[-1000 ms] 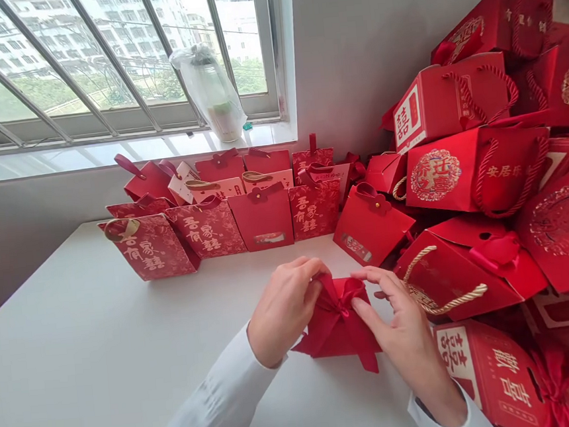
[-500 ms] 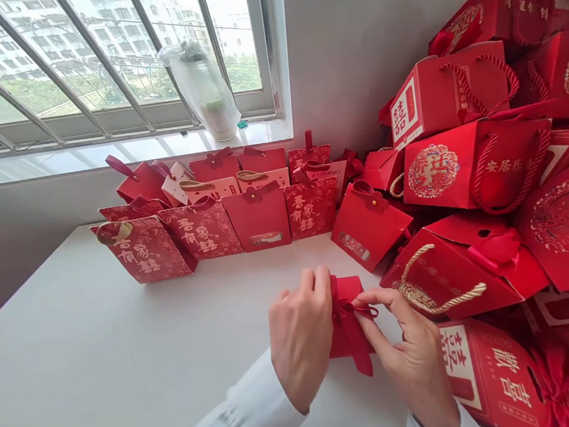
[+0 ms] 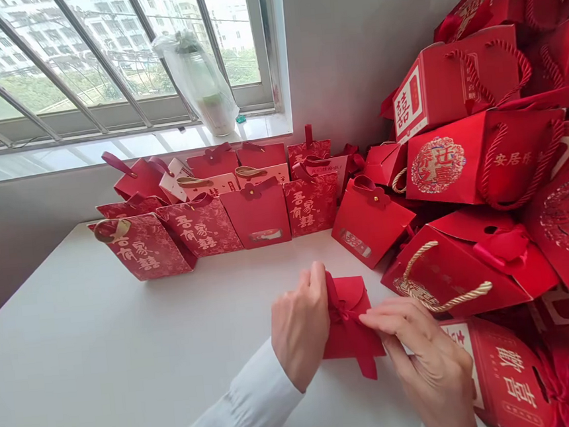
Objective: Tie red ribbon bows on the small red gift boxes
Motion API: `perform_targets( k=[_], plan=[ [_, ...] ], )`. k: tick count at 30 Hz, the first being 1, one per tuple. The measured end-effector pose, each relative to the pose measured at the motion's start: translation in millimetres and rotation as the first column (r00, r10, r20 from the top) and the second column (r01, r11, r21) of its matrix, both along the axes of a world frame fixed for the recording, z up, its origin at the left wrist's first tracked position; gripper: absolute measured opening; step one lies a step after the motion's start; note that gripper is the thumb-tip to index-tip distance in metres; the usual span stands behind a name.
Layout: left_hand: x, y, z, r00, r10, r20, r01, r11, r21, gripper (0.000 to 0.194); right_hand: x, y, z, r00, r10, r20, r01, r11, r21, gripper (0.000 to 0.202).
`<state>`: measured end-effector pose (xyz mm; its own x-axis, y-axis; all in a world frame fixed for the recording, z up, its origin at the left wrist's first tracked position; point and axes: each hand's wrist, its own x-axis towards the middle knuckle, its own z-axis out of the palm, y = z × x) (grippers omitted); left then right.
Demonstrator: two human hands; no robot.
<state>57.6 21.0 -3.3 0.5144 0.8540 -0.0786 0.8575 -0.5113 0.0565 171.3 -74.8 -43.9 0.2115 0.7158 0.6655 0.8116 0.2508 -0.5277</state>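
Observation:
A small red gift box lies on the white table in front of me, with a red ribbon tied across its front and one tail hanging over the near edge. My left hand is closed at the box's left side, fingers curled round a loop of the ribbon that rises beside them. At the knot's right, my right hand has its fingertips pressed together on the ribbon; the exact pinch is partly hidden. The box's rounded flap shows above the knot.
Red gift boxes with rope handles are piled high on the right, close to my right hand. Rows of small red gift bags stand along the wall. A plastic-wrapped cup sits on the windowsill. The white table spreads left.
My right hand has moved right and lower, and the small loop that stuck out between its fingers no longer shows. More of the box's flap is visible, and a ribbon loop stands by my left hand.

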Motion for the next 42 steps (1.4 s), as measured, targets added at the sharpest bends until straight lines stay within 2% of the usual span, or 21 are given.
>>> perform_targets(
  k=[4, 9, 15, 25, 36, 39, 42],
  plan=[
    [0.1, 0.7, 2.8, 1.0, -0.017, -0.023, 0.016, 0.999, -0.032, 0.026, -0.2, -1.4, -2.8, 0.999, -0.006, 0.044, 0.005, 1.0, 0.027, 0.021],
    [-0.6, 1.3, 3.1, 0.999, -0.036, -0.04, 0.034, 0.998, -0.049, 0.028, -0.9, -0.4, -5.4, 0.998, -0.067, 0.011, 0.067, 0.998, -0.008, 0.019],
    [-2.7, 3.5, -1.5, 0.997, -0.078, 0.023, 0.079, 0.994, -0.07, 0.02, 0.5, 0.8, -3.4, 0.978, -0.179, -0.106, 0.161, 0.974, -0.162, 0.009],
    [-4.4, 3.2, -2.4, 0.987, -0.156, 0.05, 0.159, 0.984, -0.08, 0.019, 3.4, 0.9, -7.9, 0.912, -0.236, -0.335, 0.137, 0.946, -0.292, 0.006],
    [-5.0, 4.2, -6.5, 0.986, -0.137, 0.091, 0.145, 0.985, -0.094, 0.019, 4.9, -1.3, 1.3, 0.968, -0.195, -0.159, 0.162, 0.967, -0.198, 0.012],
    [-9.7, 6.8, -0.5, 0.97, -0.145, 0.194, 0.174, 0.974, -0.143, 0.019, 4.2, -0.3, 3.5, 0.974, -0.159, -0.16, 0.128, 0.975, -0.184, 0.016],
    [-18.0, 12.2, 7.9, 0.922, -0.182, 0.342, 0.257, 0.948, -0.189, 0.016, 3.8, 0.3, 5.1, 0.983, -0.129, -0.134, 0.108, 0.982, -0.156, 0.019]
  ],
)
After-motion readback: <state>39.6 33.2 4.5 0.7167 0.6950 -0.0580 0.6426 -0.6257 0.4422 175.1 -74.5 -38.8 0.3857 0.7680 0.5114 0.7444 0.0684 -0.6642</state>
